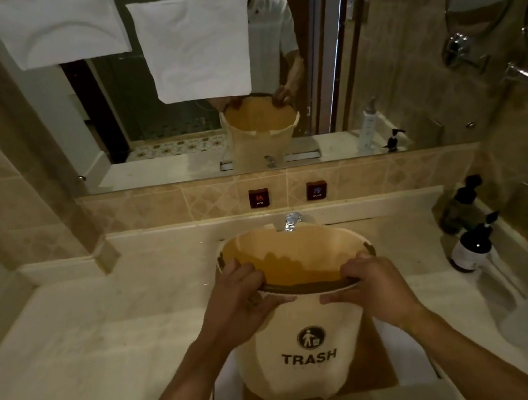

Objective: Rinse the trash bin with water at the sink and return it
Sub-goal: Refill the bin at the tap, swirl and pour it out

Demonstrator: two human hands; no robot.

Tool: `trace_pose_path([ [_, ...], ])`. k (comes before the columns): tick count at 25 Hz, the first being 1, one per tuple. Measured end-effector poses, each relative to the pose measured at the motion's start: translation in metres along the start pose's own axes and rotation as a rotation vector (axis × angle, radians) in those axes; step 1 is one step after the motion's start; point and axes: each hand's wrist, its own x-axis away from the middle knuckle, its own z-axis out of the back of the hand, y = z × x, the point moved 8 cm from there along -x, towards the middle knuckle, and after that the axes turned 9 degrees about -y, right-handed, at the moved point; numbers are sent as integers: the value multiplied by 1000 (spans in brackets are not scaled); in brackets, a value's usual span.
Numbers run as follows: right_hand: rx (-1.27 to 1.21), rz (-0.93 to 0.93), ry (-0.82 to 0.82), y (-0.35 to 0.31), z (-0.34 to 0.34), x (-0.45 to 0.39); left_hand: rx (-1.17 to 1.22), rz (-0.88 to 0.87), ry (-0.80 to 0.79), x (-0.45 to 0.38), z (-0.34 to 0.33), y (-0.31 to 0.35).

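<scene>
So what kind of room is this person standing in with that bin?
Most likely a hotel bathroom. A wide wall mirror hangs above a pale marble vanity counter, dark pump bottles of toiletries stand on the right, and small hot and cold tap signs sit on the tiled backsplash.

The bin [309, 361] is held over the sink [414, 365], before the tap [293, 221]; bottles [472, 247] are set right on the bench [89, 345].
</scene>
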Motion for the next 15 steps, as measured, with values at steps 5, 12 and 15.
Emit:
trace_pose_path([
  [5,56,48,-4,4,0,0,120,47,54,20,-17,2],
  [12,6,7,23,6,-7,1,40,40,4,14,-14,-7],
  [15,10,4,-15,4,-14,6,23,25,-13,18,-17,-7],
])
